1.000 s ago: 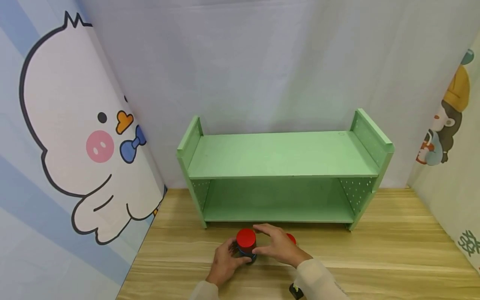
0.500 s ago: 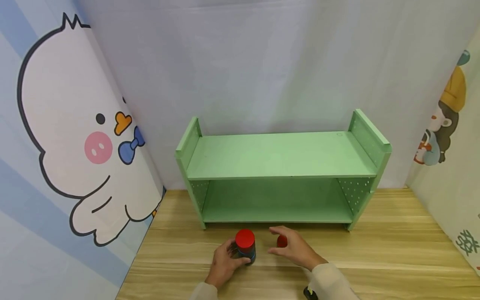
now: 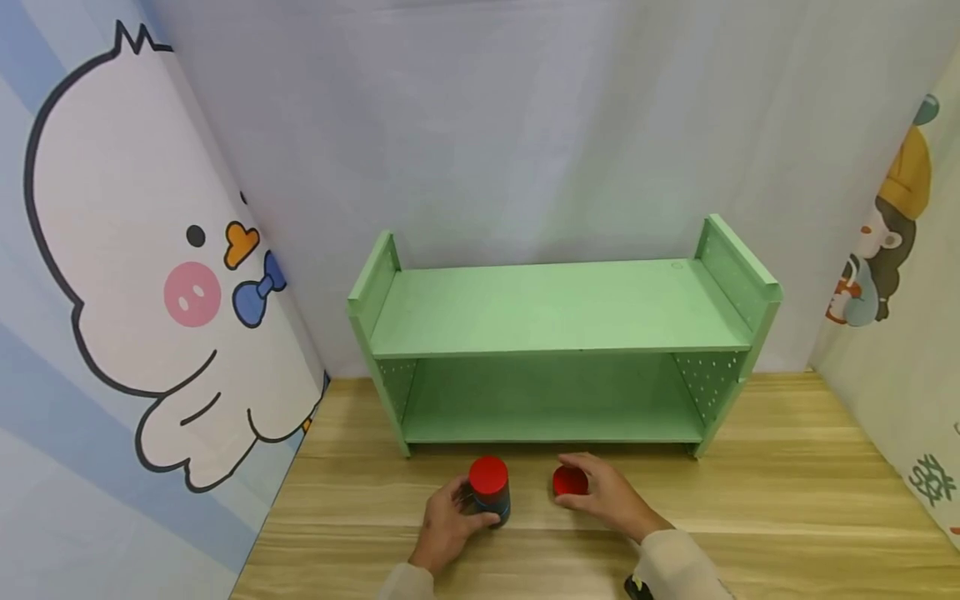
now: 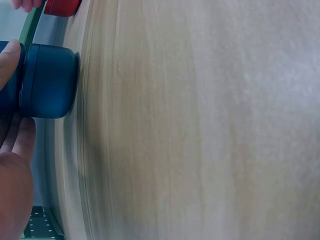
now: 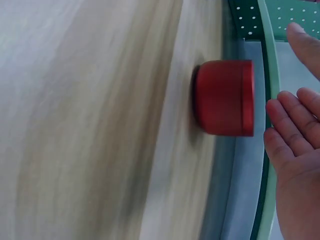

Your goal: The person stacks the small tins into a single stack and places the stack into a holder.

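A stack of tins stands on the wooden table in front of the shelf, with a red tin (image 3: 489, 476) on top. Below it are blue tins (image 4: 52, 81), one above another. My left hand (image 3: 446, 527) holds the stack from the left, thumb on the near side and fingers on the far side of the upper blue tin. To the right, a separate red tin (image 3: 569, 482) stands on the table. Around its right side my right hand (image 3: 609, 498) is spread, thumb and fingers apart. In the right wrist view these fingers (image 5: 292, 122) are straight, higher than the tin and apart from it.
A green two-level shelf (image 3: 558, 308) with perforated side panels stands just behind the tins. The wooden table (image 3: 780, 492) extends to both sides. Printed curtains hang at the left and right, with a plain curtain (image 3: 480, 125) behind. A small black object (image 3: 637, 587) shows beside the right sleeve.
My right hand has moved right, away from the stack, to the separate red tin, which now shows more fully. The left hand stays at the stack.
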Tool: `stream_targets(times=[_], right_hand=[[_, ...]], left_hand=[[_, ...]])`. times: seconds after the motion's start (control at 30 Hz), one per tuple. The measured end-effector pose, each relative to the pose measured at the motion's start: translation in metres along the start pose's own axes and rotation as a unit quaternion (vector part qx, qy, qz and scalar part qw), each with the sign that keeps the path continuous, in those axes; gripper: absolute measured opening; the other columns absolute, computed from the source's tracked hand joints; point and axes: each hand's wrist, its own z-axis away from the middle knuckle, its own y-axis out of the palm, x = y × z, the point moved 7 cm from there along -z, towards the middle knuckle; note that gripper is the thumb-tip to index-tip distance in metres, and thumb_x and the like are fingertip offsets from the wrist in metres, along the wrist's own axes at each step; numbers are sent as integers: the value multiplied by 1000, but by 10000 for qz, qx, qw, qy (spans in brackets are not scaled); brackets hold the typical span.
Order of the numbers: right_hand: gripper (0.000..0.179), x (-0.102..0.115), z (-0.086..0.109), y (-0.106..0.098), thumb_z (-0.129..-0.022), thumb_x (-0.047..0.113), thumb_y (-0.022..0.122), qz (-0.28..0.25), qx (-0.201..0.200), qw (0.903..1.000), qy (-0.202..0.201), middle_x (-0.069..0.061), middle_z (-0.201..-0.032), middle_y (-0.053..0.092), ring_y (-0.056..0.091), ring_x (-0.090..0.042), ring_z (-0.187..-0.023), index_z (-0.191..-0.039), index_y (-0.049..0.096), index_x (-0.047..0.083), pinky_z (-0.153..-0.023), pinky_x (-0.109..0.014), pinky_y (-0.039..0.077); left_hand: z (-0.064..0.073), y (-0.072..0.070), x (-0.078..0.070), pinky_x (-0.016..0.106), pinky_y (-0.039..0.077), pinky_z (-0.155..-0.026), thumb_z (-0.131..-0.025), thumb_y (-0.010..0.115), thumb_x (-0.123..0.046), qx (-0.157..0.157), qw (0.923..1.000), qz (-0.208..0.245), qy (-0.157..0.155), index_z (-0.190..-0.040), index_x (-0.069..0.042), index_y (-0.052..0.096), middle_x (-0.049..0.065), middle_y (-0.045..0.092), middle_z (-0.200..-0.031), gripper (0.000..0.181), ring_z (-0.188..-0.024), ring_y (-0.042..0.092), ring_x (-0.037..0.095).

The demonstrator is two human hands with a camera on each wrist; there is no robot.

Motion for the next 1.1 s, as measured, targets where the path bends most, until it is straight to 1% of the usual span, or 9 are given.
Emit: stream_targets(times=[0.1,0.2,0.33,0.5,0.7,0.8,0.97,1.03,1.1], right_hand=[[60,-3,3,-2,-80,17,85,123,-82,9999,21,-22,-128,62,55,-45,-119,-131,61,-5,-92,-53,53],[60,-6,4,-3,-80,17,86,252,-115,9996,-13,-21,-128,62,60,-39,-113,-130,61,-6,-91,-51,54],[61,-10,5,-6,-79,18,87,439,-215,9988,-47,-21,-128,62,59,-40,-117,-129,62,-6,-97,-55,51],[60,-14,5,-7,-78,17,87,429,-285,9987,-26,-23,-129,61,56,-43,-120,-128,62,-6,-101,-59,48],[60,-18,5,-8,-77,13,87,419,-332,9986,-23,-23,-129,61,55,-44,-122,-127,62,-8,-103,-59,46],[59,-19,5,-8,-76,13,88,389,-421,9983,-130,-24,-126,62,56,-45,-119,-125,63,-9,-101,-60,46],[57,-20,6,-7,-73,13,89,378,-714,9953,-529,-26,-118,65,59,-47,-112,-119,64,-11,-96,-58,50],[58,-21,6,-6,-73,13,89,359,-740,9951,-547,-26,-118,65,59,-46,-112,-119,64,-11,-96,-57,50],[59,-24,6,-4,-73,12,89,317,-670,9963,-429,-26,-120,65,58,-47,-114,-121,64,-11,-98,-58,49]], left_hand=[[0,0,1,41,54,-98,-70,90,-3,-12,10000,-33,-33,-124,10,59,28,63,-124,64,-116,60,43],[-1,0,2,41,54,-98,-70,90,-3,-20,10000,-66,-69,-124,11,58,29,63,-124,65,-116,60,44],[-2,0,2,40,54,-99,-69,90,-4,-25,9999,-81,-133,-125,10,58,28,62,-125,66,-118,60,43],[-2,0,3,39,54,-99,-69,91,-3,-6,9999,-98,-125,-125,10,58,28,62,-126,66,-118,59,43],[-2,-1,3,39,54,-99,-70,90,-5,27,9998,-150,-144,-126,10,58,28,62,-126,66,-118,60,43],[-2,-1,3,39,54,-99,-70,90,-5,37,9998,-131,-130,-126,10,58,27,62,-126,66,-118,59,43],[-2,-1,3,38,53,-99,-70,90,-5,52,9999,-98,-109,-125,9,58,27,62,-126,65,-118,59,43],[-2,0,3,38,53,-100,-70,90,-5,60,9999,-77,-116,-125,9,58,27,62,-126,65,-118,59,43],[-2,0,3,38,53,-100,-70,90,-5,65,9999,-72,-127,-125,10,58,27,62,-126,65,-118,59,43]])
